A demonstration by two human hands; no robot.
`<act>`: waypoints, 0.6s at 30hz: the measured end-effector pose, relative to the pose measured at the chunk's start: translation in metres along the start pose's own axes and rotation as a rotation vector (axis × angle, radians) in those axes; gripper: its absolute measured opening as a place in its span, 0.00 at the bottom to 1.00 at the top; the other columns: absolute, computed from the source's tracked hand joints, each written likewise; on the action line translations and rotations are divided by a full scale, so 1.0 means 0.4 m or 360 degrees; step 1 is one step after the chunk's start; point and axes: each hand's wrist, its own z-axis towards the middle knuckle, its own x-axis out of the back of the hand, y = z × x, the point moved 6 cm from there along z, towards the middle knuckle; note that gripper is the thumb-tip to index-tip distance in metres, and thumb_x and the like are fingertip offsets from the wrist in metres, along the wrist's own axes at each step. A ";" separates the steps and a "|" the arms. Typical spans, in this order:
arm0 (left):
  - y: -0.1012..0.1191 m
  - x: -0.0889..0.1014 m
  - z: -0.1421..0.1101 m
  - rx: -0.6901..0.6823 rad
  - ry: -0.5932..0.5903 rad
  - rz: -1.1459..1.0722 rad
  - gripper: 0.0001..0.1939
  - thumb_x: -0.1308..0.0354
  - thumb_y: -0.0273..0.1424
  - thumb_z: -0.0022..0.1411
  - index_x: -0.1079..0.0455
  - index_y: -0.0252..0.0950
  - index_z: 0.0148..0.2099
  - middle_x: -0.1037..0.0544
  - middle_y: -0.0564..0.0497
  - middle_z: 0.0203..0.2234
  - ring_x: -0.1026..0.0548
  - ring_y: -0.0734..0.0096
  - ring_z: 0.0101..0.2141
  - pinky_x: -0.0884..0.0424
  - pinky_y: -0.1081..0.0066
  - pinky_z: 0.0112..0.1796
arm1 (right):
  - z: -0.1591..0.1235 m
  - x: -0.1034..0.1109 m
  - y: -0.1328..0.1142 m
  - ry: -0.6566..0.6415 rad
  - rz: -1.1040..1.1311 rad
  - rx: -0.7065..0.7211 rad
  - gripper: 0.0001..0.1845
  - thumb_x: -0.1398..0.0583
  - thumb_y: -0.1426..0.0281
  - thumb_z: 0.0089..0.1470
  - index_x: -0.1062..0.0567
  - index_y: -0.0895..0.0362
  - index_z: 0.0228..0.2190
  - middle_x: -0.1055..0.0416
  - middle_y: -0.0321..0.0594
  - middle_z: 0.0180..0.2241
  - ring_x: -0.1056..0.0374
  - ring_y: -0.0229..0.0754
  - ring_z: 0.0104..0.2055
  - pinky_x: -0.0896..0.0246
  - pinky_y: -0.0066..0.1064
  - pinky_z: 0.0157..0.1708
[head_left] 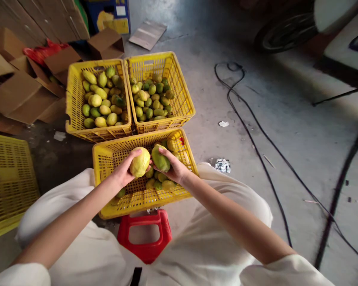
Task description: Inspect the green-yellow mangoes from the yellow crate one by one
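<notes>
My left hand [128,169] is closed around a bumpy yellow lemon-like fruit [140,162]. Beside it, my right hand [173,165] grips a green lemon-like fruit [160,158], its thumb on top. Both hands are over the near yellow crate [107,153], their fingertips close together; whether they touch I cannot tell. More yellow and green fruit [168,185] lies in that crate, mostly on its right side, partly hidden by my hands.
Behind stand two yellow crates, the left [73,93] and right [181,91], both holding several fruits. A red plastic stool [164,234] shows between my legs. Cardboard boxes [20,95] and another yellow crate [10,182] are left; black cables [253,147] cross the floor right.
</notes>
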 end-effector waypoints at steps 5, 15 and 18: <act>0.000 0.005 0.003 -0.0033 0.0060 -0.0011 0.08 0.30 0.31 0.67 0.21 0.36 0.47 0.13 0.45 0.35 0.14 0.59 0.33 0.14 0.67 0.33 | 0.003 -0.001 -0.002 0.0032 -0.0005 -0.0020 0.21 0.24 0.53 0.51 0.22 0.51 0.40 0.17 0.40 0.32 0.15 0.51 0.42 0.19 0.34 0.36; -0.001 0.001 0.010 0.0080 0.0119 -0.0081 0.18 0.46 0.39 0.78 0.20 0.33 0.47 0.15 0.44 0.28 0.14 0.59 0.29 0.16 0.67 0.30 | 0.012 0.014 -0.013 0.0128 0.0117 -0.0040 0.21 0.34 0.54 0.54 0.19 0.48 0.48 0.16 0.39 0.34 0.16 0.55 0.42 0.17 0.43 0.41; -0.001 -0.004 0.005 0.0093 0.0138 -0.0137 0.19 0.49 0.38 0.79 0.19 0.32 0.51 0.14 0.42 0.31 0.12 0.56 0.31 0.13 0.63 0.32 | 0.014 0.014 -0.012 0.0094 0.0149 -0.0073 0.17 0.34 0.56 0.52 0.20 0.47 0.43 0.19 0.38 0.32 0.17 0.53 0.41 0.17 0.42 0.38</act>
